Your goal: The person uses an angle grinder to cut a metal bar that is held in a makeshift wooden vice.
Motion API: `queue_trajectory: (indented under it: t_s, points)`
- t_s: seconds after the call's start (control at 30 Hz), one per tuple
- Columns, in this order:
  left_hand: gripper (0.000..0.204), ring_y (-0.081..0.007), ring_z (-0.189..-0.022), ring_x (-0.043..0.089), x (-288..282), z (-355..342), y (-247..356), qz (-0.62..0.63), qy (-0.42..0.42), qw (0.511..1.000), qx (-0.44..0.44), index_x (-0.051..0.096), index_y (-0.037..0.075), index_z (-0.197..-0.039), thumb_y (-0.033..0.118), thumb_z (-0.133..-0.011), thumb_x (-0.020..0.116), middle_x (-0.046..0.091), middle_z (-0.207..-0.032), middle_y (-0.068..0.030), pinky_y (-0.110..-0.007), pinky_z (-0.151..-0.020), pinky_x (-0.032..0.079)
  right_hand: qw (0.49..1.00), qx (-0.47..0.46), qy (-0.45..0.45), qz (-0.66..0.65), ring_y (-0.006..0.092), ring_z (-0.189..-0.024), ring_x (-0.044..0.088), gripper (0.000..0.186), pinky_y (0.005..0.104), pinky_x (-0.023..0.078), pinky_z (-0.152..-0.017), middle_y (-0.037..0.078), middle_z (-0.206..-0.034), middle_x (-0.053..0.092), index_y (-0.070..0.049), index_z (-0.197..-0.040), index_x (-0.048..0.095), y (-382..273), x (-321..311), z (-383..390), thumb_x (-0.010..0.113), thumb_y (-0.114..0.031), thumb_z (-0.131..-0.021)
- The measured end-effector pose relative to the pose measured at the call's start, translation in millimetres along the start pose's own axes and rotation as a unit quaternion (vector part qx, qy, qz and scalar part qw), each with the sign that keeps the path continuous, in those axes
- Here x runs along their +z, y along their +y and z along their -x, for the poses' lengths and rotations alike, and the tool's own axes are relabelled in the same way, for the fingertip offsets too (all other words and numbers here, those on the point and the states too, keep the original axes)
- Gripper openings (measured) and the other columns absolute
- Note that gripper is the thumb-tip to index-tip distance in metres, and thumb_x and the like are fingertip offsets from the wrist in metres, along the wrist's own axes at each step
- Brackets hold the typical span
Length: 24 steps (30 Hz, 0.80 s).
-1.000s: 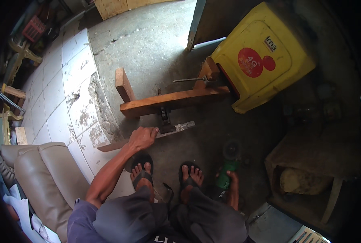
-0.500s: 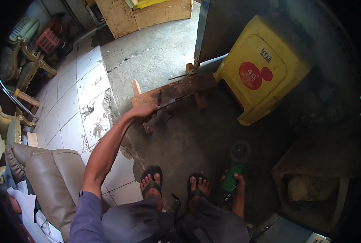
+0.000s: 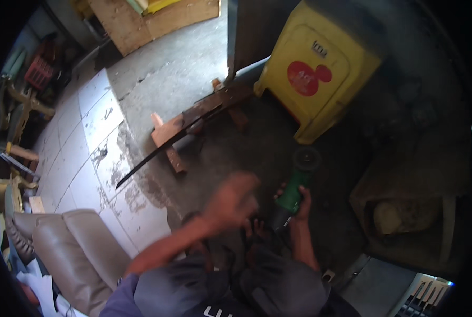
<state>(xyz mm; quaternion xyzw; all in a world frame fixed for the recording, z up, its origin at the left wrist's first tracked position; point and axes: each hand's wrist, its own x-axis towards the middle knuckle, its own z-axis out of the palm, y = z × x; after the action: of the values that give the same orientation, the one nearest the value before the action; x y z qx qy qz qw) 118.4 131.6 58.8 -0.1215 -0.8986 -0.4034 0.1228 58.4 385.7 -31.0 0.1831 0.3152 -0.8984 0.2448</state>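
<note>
Right hand [image 3: 298, 203] grips green angle grinder [image 3: 294, 187], disc toward 12 o'clock, ready for cutting. Left hand [image 3: 231, 201] blurred, grip unclear; long blade [image 3: 156, 154] lies propped on wooden jig [image 3: 193, 119] at 11 o'clock.

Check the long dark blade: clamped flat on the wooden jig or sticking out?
Sticking out. The long dark blade lies along the wooden jig, its free end overhanging toward the tiles. Whether it is clamped, cannot tell.

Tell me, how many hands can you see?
2. The blurred left hand is in the middle, above the knees, holding nothing I can make out. The right hand is beside it, gripping the green angle grinder above the dark concrete floor.
</note>
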Motion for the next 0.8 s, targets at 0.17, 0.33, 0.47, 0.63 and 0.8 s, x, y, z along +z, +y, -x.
queue_trajectory:
  t_s: [0.17,0.33,0.47,0.63,0.8]
  points:
    - [0.067,-0.048,-0.121,0.056,48,21,37,-0.014,-0.209,0.976,0.052,0.051,0.016,-0.143,0.013,-0.08,0.072,0.038,-0.15,-0.0312,-0.051,-0.097,0.053,0.999,0.003,-0.01,-0.034,0.0299,-0.083,0.069,0.044,0.0449,0.059,-0.079,0.016,-0.099,0.067,0.001,-0.115,0.059,6,24,-14,0.061,-0.035,-0.088]
    - [0.062,-0.0463,-0.118,0.058,57,17,42,-0.06,-0.234,0.968,0.061,0.05,0.017,-0.144,0.005,-0.084,0.062,0.036,-0.151,-0.0315,-0.046,-0.085,0.06,0.999,-0.013,0.015,-0.025,0.0285,-0.083,0.07,0.04,0.0442,0.06,-0.078,0.014,-0.097,0.067,0.0,-0.111,0.06,9,21,-13,0.059,-0.033,-0.089]
    - [0.061,-0.0445,-0.113,0.061,51,10,51,-0.1,-0.275,0.953,0.079,0.05,0.015,-0.144,0.004,-0.085,0.06,0.038,-0.149,-0.0337,-0.043,-0.078,0.063,0.998,0.02,0.015,-0.052,0.028,-0.082,0.07,0.041,0.0441,0.06,-0.078,0.014,-0.097,0.067,0.0,-0.112,0.059,13,11,-9,0.06,-0.033,-0.089]
    - [0.061,-0.0389,-0.102,0.067,47,16,33,-0.181,-0.228,0.935,0.205,0.052,0.012,-0.142,0.008,-0.082,0.065,0.044,-0.146,-0.0348,-0.037,-0.064,0.064,0.996,-0.013,0.052,-0.075,0.0305,-0.081,0.069,0.043,0.0407,0.059,-0.076,0.018,-0.086,0.068,0.001,-0.108,0.06,9,30,-6,0.062,-0.036,-0.087]
    - [0.067,-0.0347,-0.106,0.066,51,6,43,-0.131,-0.24,0.939,0.208,0.051,0.009,-0.142,0.014,-0.079,0.071,0.048,-0.143,-0.0323,-0.041,-0.075,0.063,0.99,-0.063,0.058,-0.114,0.0302,-0.081,0.069,0.044,0.0419,0.059,-0.078,0.017,-0.089,0.067,0.001,-0.111,0.059,1,16,-6,0.062,-0.035,-0.086]
